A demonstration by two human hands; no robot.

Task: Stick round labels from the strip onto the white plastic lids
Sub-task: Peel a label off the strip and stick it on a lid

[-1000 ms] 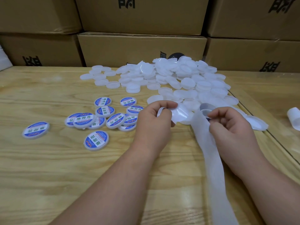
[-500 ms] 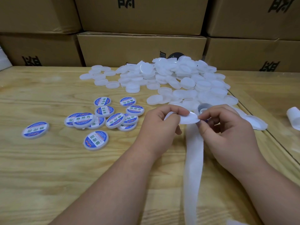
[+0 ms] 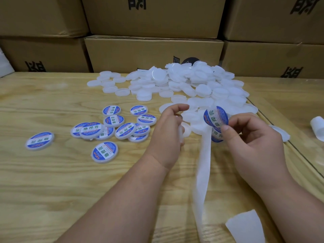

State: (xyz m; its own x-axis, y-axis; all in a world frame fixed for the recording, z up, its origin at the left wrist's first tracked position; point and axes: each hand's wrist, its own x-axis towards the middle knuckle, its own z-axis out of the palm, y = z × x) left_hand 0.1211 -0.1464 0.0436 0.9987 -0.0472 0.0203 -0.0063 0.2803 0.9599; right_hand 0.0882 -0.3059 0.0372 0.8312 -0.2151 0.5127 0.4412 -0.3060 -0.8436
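Observation:
My right hand pinches a round blue and white label by its lower edge, lifted off the white backing strip. Another label shows on the strip just below it. My left hand holds a white plastic lid, its fingers curled round the lid's edge. The strip hangs down between my hands toward the near table edge. A heap of plain white lids lies behind my hands. Several labelled lids lie to the left.
The work happens on a wooden table. Stacked cardboard boxes close off the back. A roll of white strip sits at the right edge. A loose end of backing paper lies near the front.
My right hand has peeled a label off the strip and raised it, printed side showing. My left hand has drawn the lid back toward me, away from the right hand.

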